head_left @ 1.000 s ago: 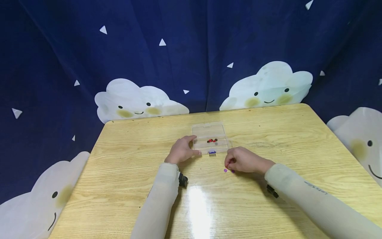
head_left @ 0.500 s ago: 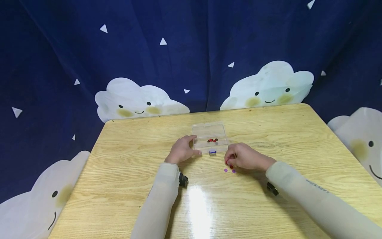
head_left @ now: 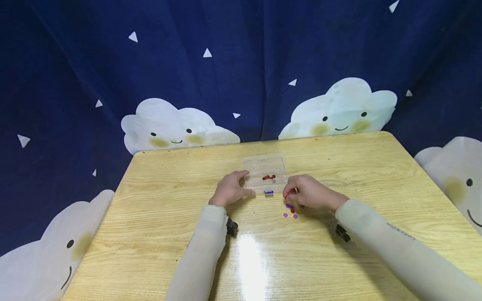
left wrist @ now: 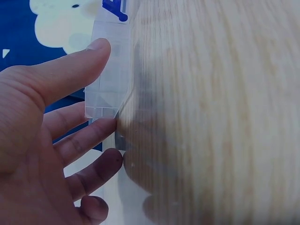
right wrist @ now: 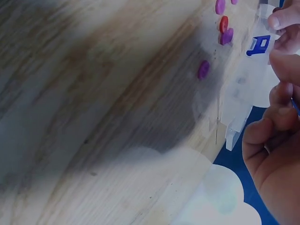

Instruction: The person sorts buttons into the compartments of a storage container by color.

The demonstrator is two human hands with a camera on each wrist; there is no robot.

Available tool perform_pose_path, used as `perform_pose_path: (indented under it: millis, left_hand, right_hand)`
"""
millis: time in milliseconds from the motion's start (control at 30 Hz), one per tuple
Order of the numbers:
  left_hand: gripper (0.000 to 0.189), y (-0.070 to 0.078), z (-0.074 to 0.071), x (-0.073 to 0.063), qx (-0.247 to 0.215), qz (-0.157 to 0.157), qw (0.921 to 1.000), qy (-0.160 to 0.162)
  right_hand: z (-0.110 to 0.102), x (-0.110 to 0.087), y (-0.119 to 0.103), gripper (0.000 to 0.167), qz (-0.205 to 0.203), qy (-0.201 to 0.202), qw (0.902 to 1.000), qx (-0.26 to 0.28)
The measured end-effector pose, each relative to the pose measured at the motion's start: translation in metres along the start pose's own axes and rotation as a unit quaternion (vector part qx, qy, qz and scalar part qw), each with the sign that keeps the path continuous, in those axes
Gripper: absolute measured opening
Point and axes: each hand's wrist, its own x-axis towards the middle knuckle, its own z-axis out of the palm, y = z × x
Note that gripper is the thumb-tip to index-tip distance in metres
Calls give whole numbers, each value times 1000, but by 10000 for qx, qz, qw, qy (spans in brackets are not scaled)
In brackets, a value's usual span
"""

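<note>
A clear plastic box [head_left: 260, 183] with a blue latch [head_left: 268, 192] stands with its lid raised, several red and dark buttons [head_left: 268, 177] inside. At its left end, my left hand [head_left: 229, 190] holds it, the thumb [left wrist: 96, 58] against the front wall and the fingers around the side. Just off the box's front right corner, my right hand [head_left: 306, 192] pinches a small red button [head_left: 285, 198] between thumb and fingertips. Below that hand, a red button [head_left: 292, 211] and several purple buttons [head_left: 295, 216] lie on the table; the right wrist view also shows a purple button [right wrist: 203, 69].
The wooden table [head_left: 150, 225] reaches back to a dark blue curtain [head_left: 226, 75] printed with clouds. Each forearm wears a pale sleeve, with a small black device [head_left: 231, 227] at the left wrist and another black device [head_left: 342, 233] at the right.
My right hand has lifted and drawn back toward the box with a red button. More purple buttons and a red one now show on the table beneath it. My left hand stays put.
</note>
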Motion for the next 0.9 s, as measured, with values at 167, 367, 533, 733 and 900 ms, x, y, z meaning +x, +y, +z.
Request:
perform_pose_path:
  millis: [167, 367, 533, 733, 900]
  left_hand:
    - [80, 1, -2, -1, -50, -35, 10000, -58]
    - [80, 2, -2, 0, -13, -22, 10000, -80]
    - [79, 1, -1, 1, 45, -25, 10000, -84]
    - [78, 2, 0, 1, 32, -40, 10000, -59]
    - [79, 2, -1, 1, 71, 2, 10000, -49]
  right_hand:
    - [-3, 5, 0, 14, -198, 279, 9989, -312]
    - [-8, 17, -2, 13, -97, 489, 9978, -445]
    - [-12, 30, -2, 8, 36, 577, 9969, -543]
    - [-15, 42, 0, 9, 192, 655, 9959, -590]
    - [-17, 51, 0, 9, 257, 745, 9941, -749]
